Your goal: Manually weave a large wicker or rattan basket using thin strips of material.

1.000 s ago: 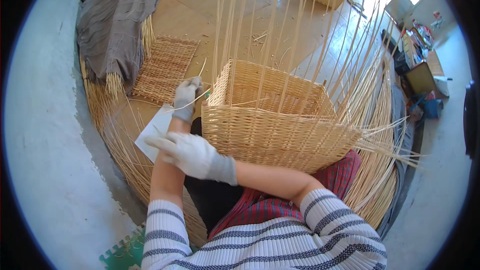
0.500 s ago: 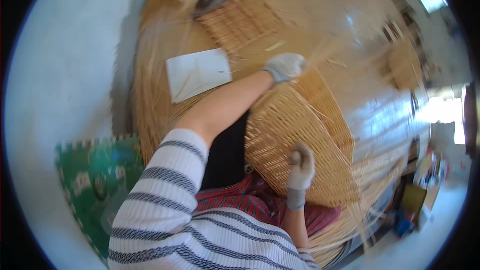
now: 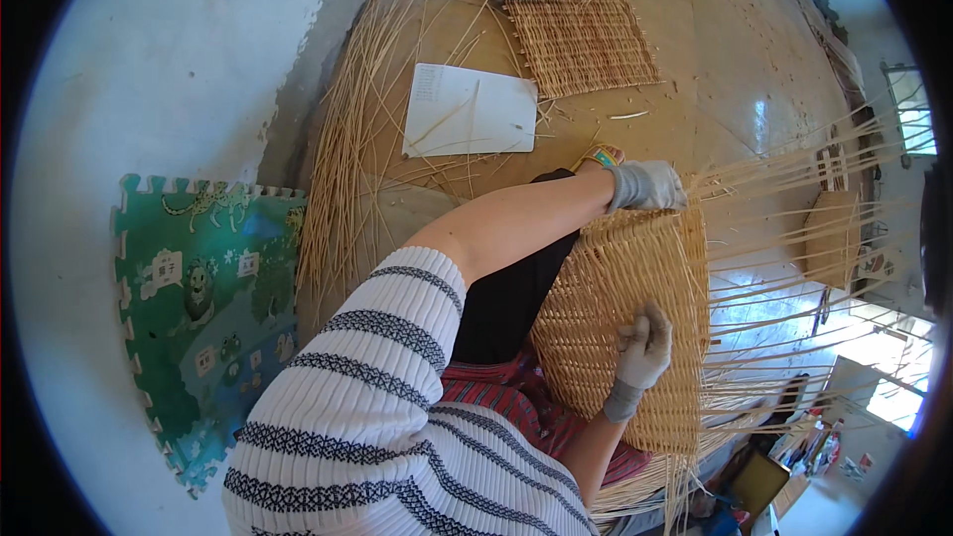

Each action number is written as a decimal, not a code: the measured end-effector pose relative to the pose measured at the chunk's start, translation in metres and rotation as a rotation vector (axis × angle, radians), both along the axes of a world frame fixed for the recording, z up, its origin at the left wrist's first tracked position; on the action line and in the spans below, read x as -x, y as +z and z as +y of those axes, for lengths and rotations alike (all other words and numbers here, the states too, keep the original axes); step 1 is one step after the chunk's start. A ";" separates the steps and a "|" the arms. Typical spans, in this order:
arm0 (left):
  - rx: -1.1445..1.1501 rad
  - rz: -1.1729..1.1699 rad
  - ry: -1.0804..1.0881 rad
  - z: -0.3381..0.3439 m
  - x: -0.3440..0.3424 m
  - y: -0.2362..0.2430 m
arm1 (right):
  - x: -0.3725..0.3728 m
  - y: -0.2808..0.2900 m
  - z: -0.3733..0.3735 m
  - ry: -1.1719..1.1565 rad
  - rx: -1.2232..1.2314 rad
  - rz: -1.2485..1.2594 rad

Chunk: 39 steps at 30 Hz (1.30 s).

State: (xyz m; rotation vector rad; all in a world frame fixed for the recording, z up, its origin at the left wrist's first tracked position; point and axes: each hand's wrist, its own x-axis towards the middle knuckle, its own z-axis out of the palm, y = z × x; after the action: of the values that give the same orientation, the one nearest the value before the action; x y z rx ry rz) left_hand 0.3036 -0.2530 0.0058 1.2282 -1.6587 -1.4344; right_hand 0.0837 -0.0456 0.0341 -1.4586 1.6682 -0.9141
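A tan woven wicker panel (image 3: 586, 308) lies across my lap, long loose strands fanning from its right edge. In a pale glove, my left hand (image 3: 647, 186) is closed on the panel's far corner, where strands come out. My right hand (image 3: 643, 347), gloved too, rests over the panel near its right side with fingers curled. Whether a strand is pinched in those fingers is hidden. The loose wicker strands (image 3: 764, 283) stretch rightward past both hands. Part of a second layer of weave shows under the panel's right side.
Beyond my left arm lie a white board (image 3: 472, 109) and a flat square woven mat (image 3: 584, 45). A long heap of loose wicker (image 3: 342, 154) runs along the left. Green foam play mats (image 3: 213, 328) lean by the pale wall. A wooden stool-like piece (image 3: 832, 238) stands at right.
The view has swung, so floor things sit differently and look sharper. The panel has turned slightly, with its strands now spread rightward. My left hand stays at its far corner; the right remains over it.
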 end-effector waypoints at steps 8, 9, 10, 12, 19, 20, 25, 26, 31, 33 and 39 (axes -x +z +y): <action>0.236 -0.329 0.885 0.153 -0.153 -0.045 | -0.005 0.013 -0.002 -0.063 -0.017 0.012; 0.069 -0.506 0.837 0.176 -0.170 -0.076 | -0.006 0.013 0.000 -0.048 0.013 0.069; -0.137 -0.719 0.595 0.203 -0.181 -0.118 | -0.008 0.012 0.000 -0.029 0.045 0.124; -0.153 -0.608 0.235 0.283 -0.185 -0.206 | -0.008 0.007 -0.003 -0.016 0.029 0.092; -0.498 -0.705 0.514 0.268 -0.199 -0.261 | 0.001 0.007 0.001 -0.033 0.012 0.101; -0.451 -0.736 0.647 0.247 -0.203 -0.256 | 0.004 0.007 0.002 -0.034 0.012 0.103; -0.540 -0.971 0.922 0.181 -0.247 -0.253 | 0.002 0.006 0.007 -0.074 -0.022 0.092; -0.667 -0.976 0.926 0.178 -0.253 -0.256 | 0.003 0.004 0.008 -0.078 -0.022 0.094; -0.662 -0.947 0.867 0.186 -0.267 -0.291 | -0.008 0.013 0.011 -0.051 -0.032 0.098; -0.529 -0.789 1.140 0.206 -0.281 -0.317 | -0.011 0.012 0.010 -0.059 -0.025 0.074; -0.154 0.491 1.432 0.190 -0.291 -0.245 | -0.008 0.014 0.002 0.030 0.085 0.218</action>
State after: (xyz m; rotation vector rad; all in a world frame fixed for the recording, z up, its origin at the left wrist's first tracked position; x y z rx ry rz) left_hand 0.5944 -0.0626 -0.2394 1.4456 -0.1041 -0.7621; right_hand 0.0914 -0.0433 0.0476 -1.6869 1.7759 -0.8440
